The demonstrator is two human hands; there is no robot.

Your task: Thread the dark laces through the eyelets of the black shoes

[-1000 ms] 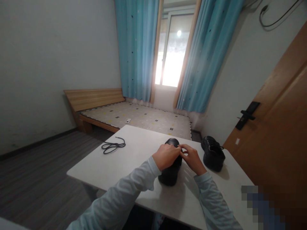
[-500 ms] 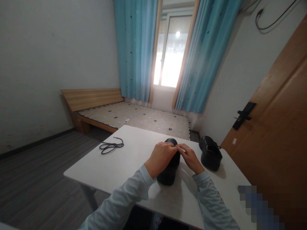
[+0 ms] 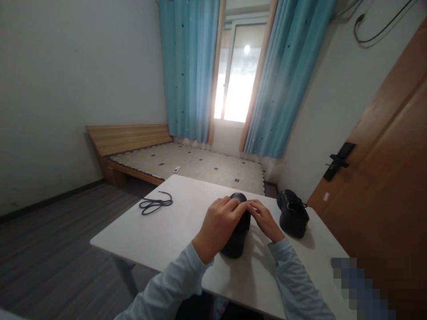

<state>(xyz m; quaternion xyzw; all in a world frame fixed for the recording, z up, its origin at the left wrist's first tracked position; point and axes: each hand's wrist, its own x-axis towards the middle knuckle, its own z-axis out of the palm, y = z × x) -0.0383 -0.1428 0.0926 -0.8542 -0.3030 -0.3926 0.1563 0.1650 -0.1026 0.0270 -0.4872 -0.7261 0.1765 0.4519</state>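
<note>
While both hands crowd over the top of a black, rounded leather shoe (image 3: 237,235) just below the middle of the frame, the left hand (image 3: 218,222) lies curled across its upper with fingers bent down onto it, and the right hand (image 3: 265,220) brings its fingertips in from the right to meet the left at the shoe's top; whether either hand pinches anything there cannot be told, since the fingers hide the spot. Pale blue-grey sleeves (image 3: 182,284) run down from both wrists to the bottom edge. That shoe stands on a white rectangular table (image 3: 173,231), toe pointing away. Just right of the hands, apart from them, sits a second black lace-up shoe (image 3: 292,212). Well to the left on the table lies a loose black shoelace (image 3: 155,204) in a tangle. Beyond the table, a low wooden bed (image 3: 133,151) stretches under turquoise curtains (image 3: 190,71), and a brown wooden door (image 3: 383,178) fills the right side.
</note>
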